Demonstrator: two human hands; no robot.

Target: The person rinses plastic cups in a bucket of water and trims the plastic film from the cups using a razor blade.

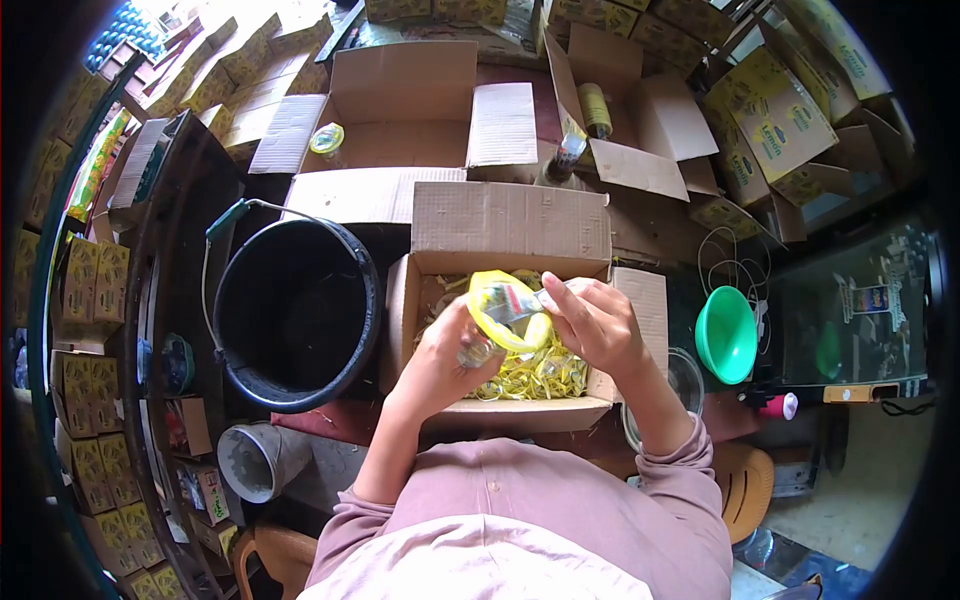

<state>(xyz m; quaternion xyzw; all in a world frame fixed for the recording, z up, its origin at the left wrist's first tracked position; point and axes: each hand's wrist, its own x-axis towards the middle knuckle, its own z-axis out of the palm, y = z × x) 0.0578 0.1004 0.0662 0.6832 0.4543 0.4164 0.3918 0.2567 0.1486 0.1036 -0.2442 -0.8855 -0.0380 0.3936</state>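
L hand [450, 345] is wrapped round a clear plastic container w/ a yellow rim [515, 340], fingers curled close on its side; it's held up over an open cardboard box [512, 222], mouth tilted up toward the camera. R hand [605, 325] is at the container's R edge, thumb + index pinched narrow on a thin greyish piece [543, 299] at the mouth; can't tell exactly what it is. Something clear w/ a reddish mark shows in the mouth, too unclear to ID.

Box directly below is filled w/ a loose heap of yellow strips [535, 382]. Black bucket [290, 310] w/ wire handle stands just L of the box. Green bowl [726, 335] is tipped on its side to the R, a clear round vessel [687, 385] partly hidden behind the R forearm.

Further back on the surface [645, 232]: a 2nd open carton [402, 75] w/ a yellow-lidded container [326, 138] at its front L corner, and a 3rd carton [672, 115] w/ a yellow cylinder [594, 110] in it. Printed lemon cartons [775, 130] are stacked back R. Grey cylindrical pail [262, 462] lies on its side, front L.
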